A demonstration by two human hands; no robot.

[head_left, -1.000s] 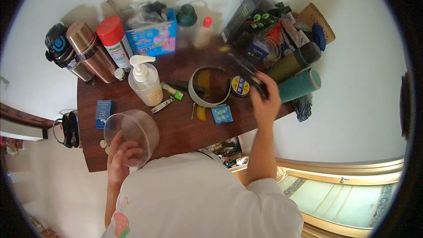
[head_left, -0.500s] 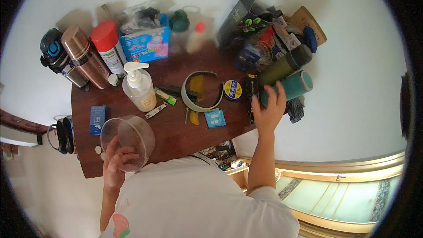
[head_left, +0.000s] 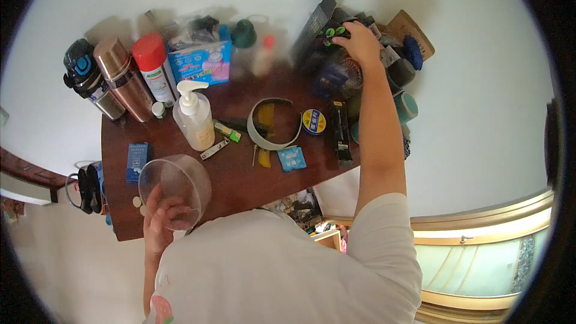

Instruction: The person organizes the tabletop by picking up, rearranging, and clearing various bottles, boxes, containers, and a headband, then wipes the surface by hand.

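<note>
My left hand (head_left: 161, 216) is wrapped round a clear plastic tub (head_left: 191, 186) at the table's front left edge. My right hand (head_left: 359, 42) reaches to the back right, its fingers at the black box with green leaves (head_left: 331, 35); whether they grip it is hard to tell. Below that arm lie a slim black box (head_left: 340, 132), a round yellow and blue tin (head_left: 314, 122) and a pale headband (head_left: 253, 133). A small blue packet (head_left: 292, 159) rests in front of the headband.
A pump bottle (head_left: 195, 121), nail clippers (head_left: 215, 149) and a blue box (head_left: 137, 162) are on the left of the wooden table (head_left: 240, 183). Behind them stand a copper flask (head_left: 125, 81), a red-capped can (head_left: 153, 66) and a blue carton (head_left: 201, 62). A teal bottle (head_left: 406, 108) lies at the right.
My right hand has put the slim black box down beside the tin, then moved up and back to the leaf-marked box. My left hand still holds the tub.
</note>
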